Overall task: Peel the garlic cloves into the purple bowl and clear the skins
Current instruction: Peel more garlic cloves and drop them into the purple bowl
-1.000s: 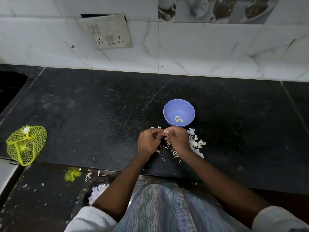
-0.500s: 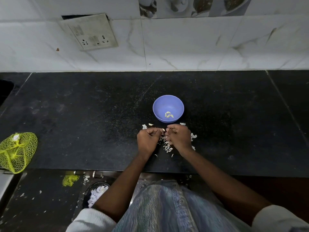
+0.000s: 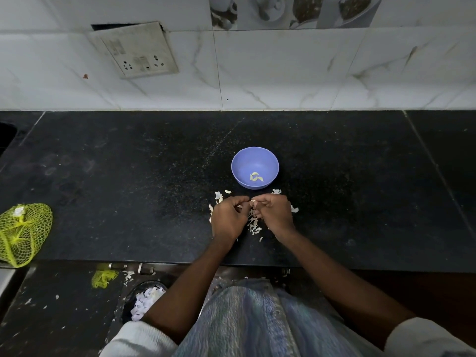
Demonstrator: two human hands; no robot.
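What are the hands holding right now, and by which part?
Both the left hand and the right hand pinch one small pale garlic clove between their fingertips, each at one end; the exact contact cannot be told.

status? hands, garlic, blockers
Left hand and right hand both pinching one garlic clove. Few peeled cloves in purple bowl. Skins litter counter; no obstruction.

Black stone counter (image 3: 128,163) w/ white marble-tile wall (image 3: 283,73), socket plate (image 3: 136,51).

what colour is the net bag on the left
Yellow-green net bag, clearest in the head view.
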